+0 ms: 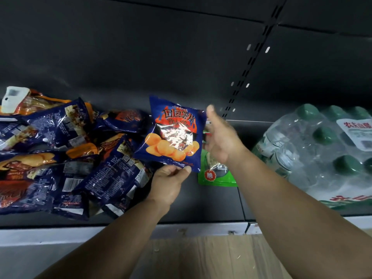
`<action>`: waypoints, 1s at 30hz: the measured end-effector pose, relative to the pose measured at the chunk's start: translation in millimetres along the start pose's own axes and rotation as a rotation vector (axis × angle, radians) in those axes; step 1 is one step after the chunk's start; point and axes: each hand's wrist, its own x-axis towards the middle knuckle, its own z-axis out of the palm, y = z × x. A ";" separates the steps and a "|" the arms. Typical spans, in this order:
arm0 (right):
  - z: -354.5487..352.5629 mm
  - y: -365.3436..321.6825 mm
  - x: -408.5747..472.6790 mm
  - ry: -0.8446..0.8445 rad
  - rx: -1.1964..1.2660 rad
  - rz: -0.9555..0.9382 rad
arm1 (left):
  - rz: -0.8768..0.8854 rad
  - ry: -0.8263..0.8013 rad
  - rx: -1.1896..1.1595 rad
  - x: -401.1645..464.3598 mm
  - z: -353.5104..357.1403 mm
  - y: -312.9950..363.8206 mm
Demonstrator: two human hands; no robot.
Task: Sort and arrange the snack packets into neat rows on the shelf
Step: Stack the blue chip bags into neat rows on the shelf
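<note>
Dark metal shelf (201,208) | white front edge (80,232) | wooden floor (201,258)

One head-worn wide-angle view looks forward and steeply down from close above the front edge of a dark shelf (201,204). It faces the shelf's back wall, which bows across the top. Both forearms reach in from the bottom edge, and a strip of wooden floor (211,258) shows below the front edge.
</note>
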 end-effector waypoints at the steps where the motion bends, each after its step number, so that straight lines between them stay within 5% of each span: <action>1: -1.8 4.7 -2.5 -0.057 -0.037 0.037 | 0.022 0.006 0.024 1.3 -0.7 -0.3; 6: -6.8 18.6 2.5 -0.071 -0.068 0.033 | 0.113 -0.004 0.069 2.3 4.5 -0.4; 14: -39.4 13.1 12.0 -0.049 -0.018 -0.081 | -0.012 0.129 -0.271 18.1 -21.4 28.6; 21: -36.5 27.2 11.0 -0.208 -0.208 -0.051 | -0.004 0.043 -0.052 28.1 -28.5 40.9; 30: -39.0 31.8 11.3 -0.219 -0.223 0.095 | -0.056 0.090 -0.084 31.0 -30.3 38.2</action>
